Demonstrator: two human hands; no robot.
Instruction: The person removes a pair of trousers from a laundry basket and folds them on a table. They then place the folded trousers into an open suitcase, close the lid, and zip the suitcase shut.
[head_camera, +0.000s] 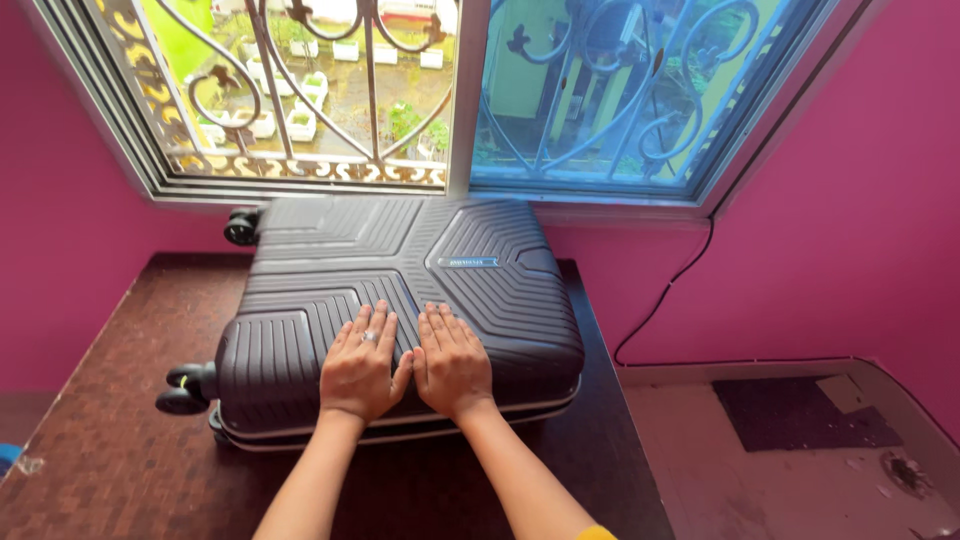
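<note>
Head view: a dark ribbed hard-shell suitcase (400, 290) lies flat on a brown table (100, 450), directly under both hands. Its long axis runs left to right, wheels (185, 390) to the left. The left hand (362, 365) and right hand (450, 362) rest side by side, palms down, fingers spread flat on the near shell, grasping nothing.

The left hand (362, 366) and right hand (451, 362) lie flat on the suitcase (400, 280), hiding the ribbed shell beneath their palms. Both forearms run off the bottom edge. The small plate (468, 262) on the lid is too small to make out. The suitcase hides the middle of the table (110, 450), whose near side is cut off. The window (450, 90) loses its top to the frame, and the black cable (665, 290) vanishes behind the table.
</note>
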